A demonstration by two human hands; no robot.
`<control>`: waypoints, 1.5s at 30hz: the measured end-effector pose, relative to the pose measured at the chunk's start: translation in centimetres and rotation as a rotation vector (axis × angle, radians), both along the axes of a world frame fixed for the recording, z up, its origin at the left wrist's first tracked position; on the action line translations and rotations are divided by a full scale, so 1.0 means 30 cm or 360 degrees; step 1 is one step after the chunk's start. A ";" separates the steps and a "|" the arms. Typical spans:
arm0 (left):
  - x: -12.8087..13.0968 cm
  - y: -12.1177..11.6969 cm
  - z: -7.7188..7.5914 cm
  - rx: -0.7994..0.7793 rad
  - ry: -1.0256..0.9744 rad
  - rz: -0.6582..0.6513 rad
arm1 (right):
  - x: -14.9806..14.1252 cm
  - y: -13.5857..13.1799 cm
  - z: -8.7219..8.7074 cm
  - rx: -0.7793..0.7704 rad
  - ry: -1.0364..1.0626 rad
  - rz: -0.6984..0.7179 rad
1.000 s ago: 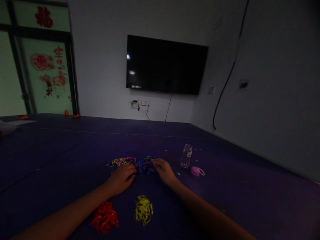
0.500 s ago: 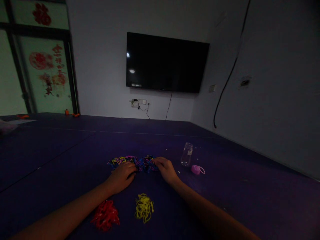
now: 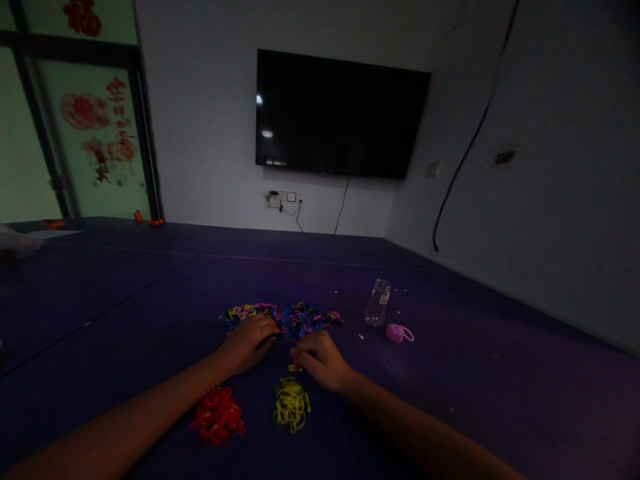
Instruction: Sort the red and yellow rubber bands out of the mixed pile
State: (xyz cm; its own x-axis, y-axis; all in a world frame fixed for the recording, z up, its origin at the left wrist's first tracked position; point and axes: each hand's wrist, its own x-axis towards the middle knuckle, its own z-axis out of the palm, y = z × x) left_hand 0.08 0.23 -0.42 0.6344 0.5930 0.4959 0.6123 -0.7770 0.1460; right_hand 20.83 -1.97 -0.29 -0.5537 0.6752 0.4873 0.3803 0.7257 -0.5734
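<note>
A mixed pile of small coloured rubber bands [image 3: 300,320], mostly blue, black and pink with some yellow, lies on the purple surface. My left hand [image 3: 251,341] rests at the near left side of this pile, fingers loosely bent with a gap to the thumb; the fingertips touch the bands. Closer to me, my right hand [image 3: 323,360] is closed in a pinch on a yellow rubber band [image 3: 295,368], just above a heap of yellow rubber bands [image 3: 292,404]. Left of that heap sits a heap of red rubber bands [image 3: 218,416], beside my left forearm.
A clear bottle [image 3: 377,303] stands uncapped on the right, with a pink looped cap [image 3: 399,333] next to it. White scraps [image 3: 361,337] lie nearby. Against the far wall hangs a television [image 3: 340,113]. Orange objects [image 3: 157,222] sit by the door.
My right hand has moved from the mixed pile back toward me, bringing a yellow rubber band near the yellow heap. My left hand stays by the pile. The view has tilted slightly downward.
</note>
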 end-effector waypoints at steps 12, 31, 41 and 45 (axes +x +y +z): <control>0.000 0.006 0.004 -0.0020 0.0022 -0.0010 | -0.017 -0.055 0.013 0.0080 0.0068 -0.0081; 0.006 0.001 0.008 -0.0001 0.0040 0.0063 | 0.155 0.140 0.025 0.0060 -0.0495 -0.1712; 0.006 0.003 0.007 -0.0006 0.0053 0.0070 | 0.145 0.142 0.033 -0.0061 -0.0656 -0.1565; 0.005 0.004 0.007 -0.0002 0.0056 0.0062 | 0.136 0.142 0.038 -0.0070 -0.0717 -0.1515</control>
